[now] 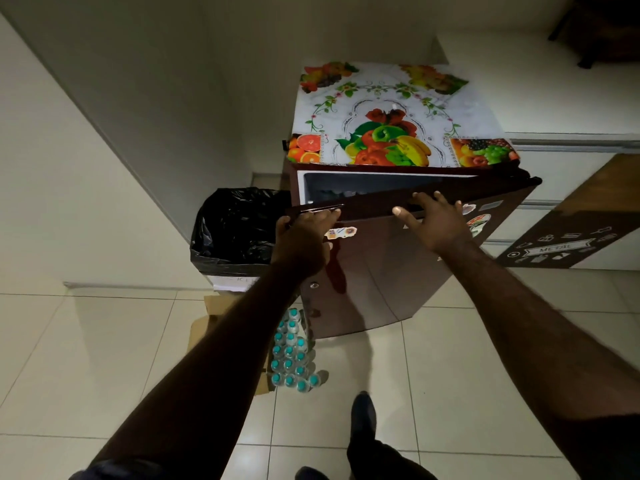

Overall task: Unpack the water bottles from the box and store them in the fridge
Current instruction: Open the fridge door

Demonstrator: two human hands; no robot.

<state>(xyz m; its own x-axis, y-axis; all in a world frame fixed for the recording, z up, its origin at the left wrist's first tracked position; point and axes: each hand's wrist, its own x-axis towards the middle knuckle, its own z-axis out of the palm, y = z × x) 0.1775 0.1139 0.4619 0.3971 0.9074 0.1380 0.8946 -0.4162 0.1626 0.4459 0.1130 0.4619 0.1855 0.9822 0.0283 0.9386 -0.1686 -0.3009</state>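
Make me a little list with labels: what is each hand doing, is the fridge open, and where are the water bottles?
left hand: grips the top edge of the fridge door near its free end
right hand: rests on the door's top edge, fingers spread
fridge: door partly open, inside dim
fridge top: fruit-print cloth
water bottles: on the floor by the fridge, teal caps
box: cardboard, beside the bottles, mostly hidden by the arm
bin: black bag, left of the fridge

Both hands grasp the fridge door's top edge.
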